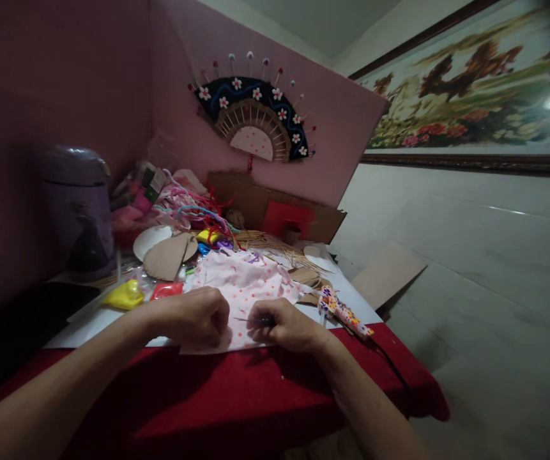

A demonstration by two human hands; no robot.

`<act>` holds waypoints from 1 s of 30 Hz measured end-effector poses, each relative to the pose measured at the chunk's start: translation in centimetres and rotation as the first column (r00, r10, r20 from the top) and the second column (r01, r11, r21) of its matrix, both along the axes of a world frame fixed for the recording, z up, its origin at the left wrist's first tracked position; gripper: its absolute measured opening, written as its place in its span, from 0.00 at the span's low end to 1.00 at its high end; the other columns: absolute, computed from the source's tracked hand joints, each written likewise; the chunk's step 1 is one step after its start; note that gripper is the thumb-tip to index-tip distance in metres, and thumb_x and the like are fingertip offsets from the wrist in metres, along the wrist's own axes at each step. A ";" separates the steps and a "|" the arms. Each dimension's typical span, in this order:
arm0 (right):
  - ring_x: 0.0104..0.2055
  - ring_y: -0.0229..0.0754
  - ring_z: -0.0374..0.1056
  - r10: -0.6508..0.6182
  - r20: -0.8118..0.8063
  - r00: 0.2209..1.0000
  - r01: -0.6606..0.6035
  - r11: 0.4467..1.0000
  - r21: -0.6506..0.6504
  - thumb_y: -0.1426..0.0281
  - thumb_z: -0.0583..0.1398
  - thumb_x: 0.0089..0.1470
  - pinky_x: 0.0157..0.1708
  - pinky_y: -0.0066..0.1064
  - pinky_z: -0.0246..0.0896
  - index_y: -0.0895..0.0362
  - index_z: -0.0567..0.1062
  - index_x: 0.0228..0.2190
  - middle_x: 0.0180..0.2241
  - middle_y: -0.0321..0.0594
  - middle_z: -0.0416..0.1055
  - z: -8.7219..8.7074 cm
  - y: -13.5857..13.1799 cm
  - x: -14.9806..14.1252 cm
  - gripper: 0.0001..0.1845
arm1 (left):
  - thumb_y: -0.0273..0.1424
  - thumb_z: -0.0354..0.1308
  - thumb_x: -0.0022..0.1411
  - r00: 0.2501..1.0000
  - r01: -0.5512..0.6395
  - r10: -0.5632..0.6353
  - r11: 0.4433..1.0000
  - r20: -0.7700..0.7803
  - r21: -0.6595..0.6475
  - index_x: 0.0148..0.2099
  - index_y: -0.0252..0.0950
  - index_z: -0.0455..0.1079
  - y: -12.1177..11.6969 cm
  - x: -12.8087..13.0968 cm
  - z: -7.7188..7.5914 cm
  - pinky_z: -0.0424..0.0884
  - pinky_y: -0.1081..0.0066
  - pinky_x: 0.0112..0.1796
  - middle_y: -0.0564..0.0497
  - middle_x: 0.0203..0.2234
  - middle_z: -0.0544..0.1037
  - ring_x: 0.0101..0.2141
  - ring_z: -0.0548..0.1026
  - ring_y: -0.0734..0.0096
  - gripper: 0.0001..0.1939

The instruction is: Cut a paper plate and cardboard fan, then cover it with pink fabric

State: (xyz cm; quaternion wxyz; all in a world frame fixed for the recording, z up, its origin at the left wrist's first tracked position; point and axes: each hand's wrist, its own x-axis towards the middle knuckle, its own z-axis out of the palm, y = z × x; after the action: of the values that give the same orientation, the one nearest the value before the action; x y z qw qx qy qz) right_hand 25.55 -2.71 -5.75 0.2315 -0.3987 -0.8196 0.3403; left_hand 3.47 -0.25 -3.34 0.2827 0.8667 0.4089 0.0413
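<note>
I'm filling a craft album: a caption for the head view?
Left hand on pink dotted cloth, right hand holding a thin tool, a flowered fan behind.

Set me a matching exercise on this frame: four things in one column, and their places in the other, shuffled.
Things
1. Fan-shaped decoration
2. Pink spotted cloth
3. Thin dark pointed tool
4. Flower-patterned device with a cord

Places
A. In the right hand
B. To the right of both hands, its dark cord running over the red cover
C. Up against the pink panel
D. Spread out at the near edge of the white sheet

Pairs: 1-C, 2-D, 3-A, 4-B
</note>
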 end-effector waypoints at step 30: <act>0.28 0.34 0.62 -0.051 -0.010 0.999 0.051 0.998 -0.045 0.80 0.57 0.41 0.26 0.23 0.55 0.57 0.67 0.29 0.27 0.33 0.68 0.3 -0.2 0.0 0.11 | 0.28 0.54 0.45 0.997 0.070 -0.066 0.990 0.035 -0.122 0.29 0.33 0.73 -0.3 -0.1 1.2 0.61 0.74 0.23 0.53 0.22 0.74 0.23 0.69 0.70 0.08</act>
State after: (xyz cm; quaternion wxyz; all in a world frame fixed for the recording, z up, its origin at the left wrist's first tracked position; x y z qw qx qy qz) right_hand 25.59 -2.90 -5.44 0.2356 -0.4227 -0.8001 0.3546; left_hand 3.33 -0.55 -2.09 0.3433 0.8602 0.3765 0.0195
